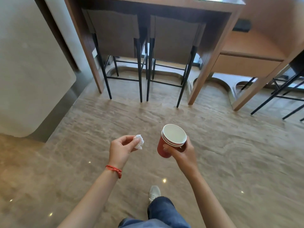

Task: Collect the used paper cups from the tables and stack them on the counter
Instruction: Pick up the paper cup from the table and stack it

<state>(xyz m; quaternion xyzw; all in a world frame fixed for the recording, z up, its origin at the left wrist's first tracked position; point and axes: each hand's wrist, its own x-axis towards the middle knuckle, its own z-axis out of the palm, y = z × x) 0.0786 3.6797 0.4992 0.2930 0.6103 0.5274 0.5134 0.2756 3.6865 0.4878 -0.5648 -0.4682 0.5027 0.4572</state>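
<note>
red paper, head view: the nested paper cups (pixel 170 143) are red outside and white inside; i count about three rims, and the top cup looks empty.
where the cups are: in my right hand (pixel 182 153), out over the floor (pixel 230 153) in front of me, tilted a little so the mouth leans toward my left.
right fingers: clamped around the lower wall of the stack, thumb on the near side, the rest wrapped behind.
left fingers: pinched together on a crumpled white tissue (pixel 139 141), held level with the cups and just apart from them.
left arm: reaching forward, wrist slightly bent, a red string bracelet (pixel 115 170) on it.
right arm: reaching forward too, forearm angled inward, palm cradling the stack from below and behind.
done so far: by my judgement several cups are already gathered and nested.
left to do: nothing is set down yet; i'm standing on open floor, one shoe (pixel 154 192) forward.
bench ahead: a tall wooden bench (pixel 212 51) with two stools (pixel 125 46) tucked under; its top is mostly out of view, so i cannot tell whether more cups wait there.
</note>
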